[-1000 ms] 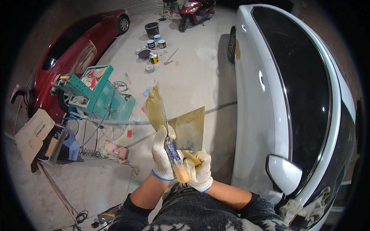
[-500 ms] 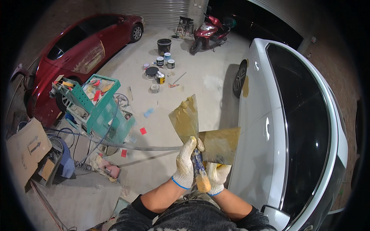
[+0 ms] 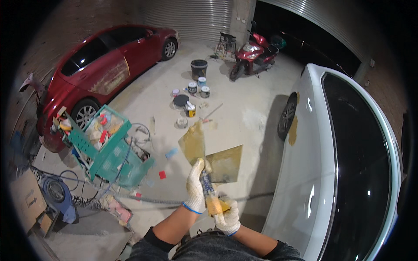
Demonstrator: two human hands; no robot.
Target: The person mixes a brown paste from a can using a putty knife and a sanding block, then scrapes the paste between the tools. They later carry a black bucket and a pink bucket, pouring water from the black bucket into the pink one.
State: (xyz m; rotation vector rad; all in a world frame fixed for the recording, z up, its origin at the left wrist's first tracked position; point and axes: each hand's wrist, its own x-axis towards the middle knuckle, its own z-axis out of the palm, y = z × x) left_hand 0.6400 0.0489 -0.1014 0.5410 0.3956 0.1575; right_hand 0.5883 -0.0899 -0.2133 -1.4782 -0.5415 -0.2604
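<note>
My left hand, in a white knit glove with a blue cuff edge, is closed around a putty knife with a dark, speckled handle and a worn orange-tan butt. Mustard-coloured filler coats its blade, which points away from me. A second wide, filler-smeared blade fans out to the right from beside my left thumb; how it is held is partly hidden. My right hand, gloved alike, is closed near the handle's butt, on a small yellow piece whose kind I cannot make out.
A white car with a filler patch stands close on my right. At left are a green tool cart, hoses and a cardboard sheet. Farther off are paint cans, a black bucket, a red scooter and a red car.
The view has shifted, so the surroundings sit farther right. Both hands and blades appear farther left. My right hand is lower, apart from the second blade and close to the handle's butt.
</note>
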